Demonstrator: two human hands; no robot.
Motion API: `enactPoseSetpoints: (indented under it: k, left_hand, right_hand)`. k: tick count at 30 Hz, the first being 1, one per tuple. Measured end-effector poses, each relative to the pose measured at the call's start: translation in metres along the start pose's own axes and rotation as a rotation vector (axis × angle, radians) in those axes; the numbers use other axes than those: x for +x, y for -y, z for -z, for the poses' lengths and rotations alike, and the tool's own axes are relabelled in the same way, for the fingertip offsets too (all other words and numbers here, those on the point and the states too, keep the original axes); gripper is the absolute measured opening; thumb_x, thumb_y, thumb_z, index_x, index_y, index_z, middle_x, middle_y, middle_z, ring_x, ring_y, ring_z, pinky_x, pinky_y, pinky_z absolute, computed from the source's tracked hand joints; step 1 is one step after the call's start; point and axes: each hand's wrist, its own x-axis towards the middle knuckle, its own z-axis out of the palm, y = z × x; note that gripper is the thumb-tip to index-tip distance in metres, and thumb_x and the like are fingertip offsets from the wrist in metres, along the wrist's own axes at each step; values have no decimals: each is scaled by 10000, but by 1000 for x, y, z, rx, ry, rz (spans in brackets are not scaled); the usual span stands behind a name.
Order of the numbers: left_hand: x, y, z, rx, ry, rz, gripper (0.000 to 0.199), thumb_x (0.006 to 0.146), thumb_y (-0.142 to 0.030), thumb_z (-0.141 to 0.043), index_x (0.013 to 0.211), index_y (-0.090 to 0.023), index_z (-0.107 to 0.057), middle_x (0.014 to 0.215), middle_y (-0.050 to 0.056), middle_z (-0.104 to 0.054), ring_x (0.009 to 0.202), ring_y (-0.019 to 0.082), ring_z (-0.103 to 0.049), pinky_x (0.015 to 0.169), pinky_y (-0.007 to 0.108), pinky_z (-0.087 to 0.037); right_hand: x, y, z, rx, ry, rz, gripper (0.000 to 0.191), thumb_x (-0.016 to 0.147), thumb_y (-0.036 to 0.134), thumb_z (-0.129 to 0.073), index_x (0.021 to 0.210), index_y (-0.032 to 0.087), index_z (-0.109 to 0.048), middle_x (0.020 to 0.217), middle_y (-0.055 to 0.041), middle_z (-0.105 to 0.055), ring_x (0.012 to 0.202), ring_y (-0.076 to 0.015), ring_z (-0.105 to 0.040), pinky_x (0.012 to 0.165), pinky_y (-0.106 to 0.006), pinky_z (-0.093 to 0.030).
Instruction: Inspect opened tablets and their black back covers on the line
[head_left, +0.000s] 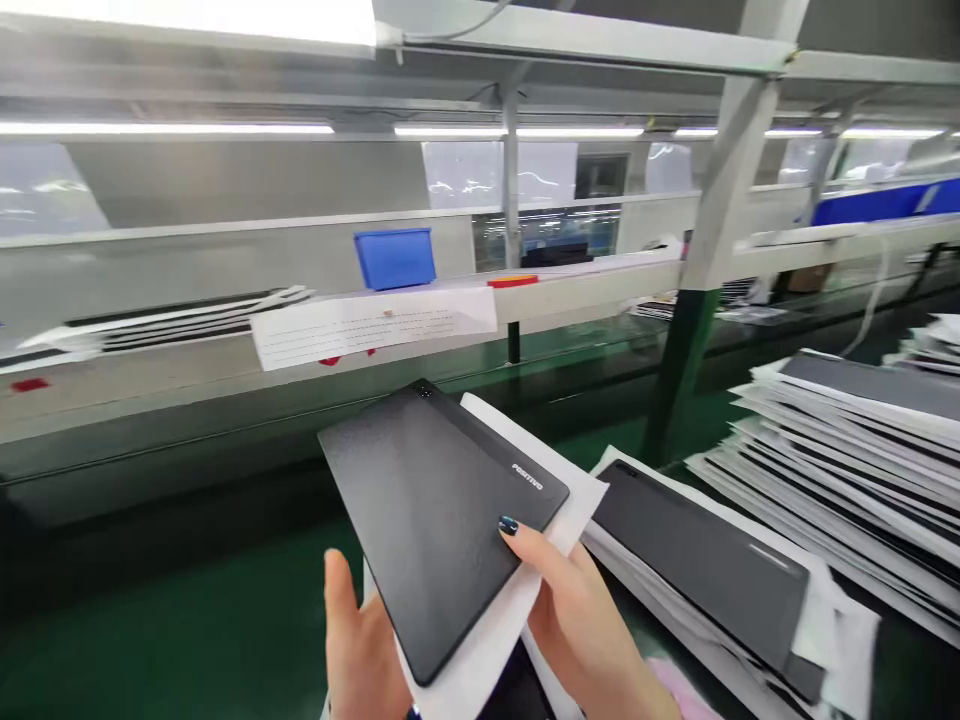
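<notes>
So on the bench (187,610) there's a near stack (697,560) right of the panel (442,530), then a far stack (847,470) further right. Shelf (150,390) runs behind: pile (180,325) on its left, paper (375,325) over the edge, bin (395,260) just behind that.

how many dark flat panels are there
3 clearly: one in the right hand, one on the lower stack, one atop the larger stack at right. A dark item below the first is too covered to tell; stacks may hide more.
</notes>
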Motion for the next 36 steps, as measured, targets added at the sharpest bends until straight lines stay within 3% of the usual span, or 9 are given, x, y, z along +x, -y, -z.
enactPoseSetpoints:
  k: [4,8,11,15,17,18,22,28,36]
  left_hand:
    - [-3,-20,15,5,-516,-289,369,892,-446,-654,1218,-294,-733,1163,29,-777,1177,288,-673,1066,388,-503]
    - [-11,-38,38,259,-776,-395,444,874,-266,-692,1317,-296,-663,1172,9,-772,1060,246,-726,904,307,-597]
    - [-23,-48,49,425,-770,-392,488,865,-271,-715,1346,-286,-639,1150,6,-778,985,237,-743,802,273,-616]
    - [-31,-53,37,420,-792,-427,540,846,-237,-742,1362,-335,-616,1083,-57,-789,905,185,-745,744,209,-596]
    - [-28,-57,21,215,-766,-297,407,887,-275,-709,1290,-316,-673,945,-61,-801,808,159,-744,710,195,-588]
    - [-25,-60,13,49,-706,-80,314,923,-363,-660,1205,-244,-732,842,-18,-797,763,176,-745,694,216,-593]
    - [-15,-71,-9,-219,-681,101,563,1014,-491,-381,1019,-111,-796,806,96,-793,846,263,-762,813,336,-612]
    - [-12,-73,-3,-237,-550,112,619,1033,-495,-305,1067,-104,-783,1000,131,-801,967,286,-754,984,409,-550]
    - [-12,-75,3,-151,-555,89,535,1047,-408,-325,1124,-93,-751,1058,147,-791,808,249,-774,796,353,-617]
  right_hand:
    - [5,-5,2,-29,136,-102,715,731,451,-872,1375,261,-626,1182,-71,-760,1213,-326,-634,1074,-456,-460]
    - [22,4,15,-196,146,-40,808,748,533,-843,1457,309,-526,1277,-63,-714,1121,-297,-663,971,-413,-502]
    - [37,14,23,-169,104,16,702,814,526,-782,1438,380,-496,1211,-20,-725,898,-222,-697,779,-327,-531]
    - [50,13,23,-256,323,-200,375,817,576,-754,883,213,-694,771,-12,-683,627,-149,-592,575,-246,-454]
    - [52,6,20,-279,406,-275,421,803,585,-767,737,181,-666,700,1,-617,610,-123,-542,560,-223,-426]
    - [52,3,18,-270,434,-305,424,783,569,-794,711,171,-666,703,3,-606,613,-114,-531,561,-213,-420]
    - [53,-7,14,-224,419,-377,369,724,469,-869,676,154,-682,695,7,-608,601,-88,-514,559,-177,-418]
    - [55,-6,15,-191,371,-402,283,758,462,-858,817,193,-793,705,2,-679,655,-102,-591,617,-146,-477]
    - [59,-6,16,-203,305,-436,294,757,449,-860,930,214,-824,847,-36,-750,712,-131,-636,644,-172,-521]
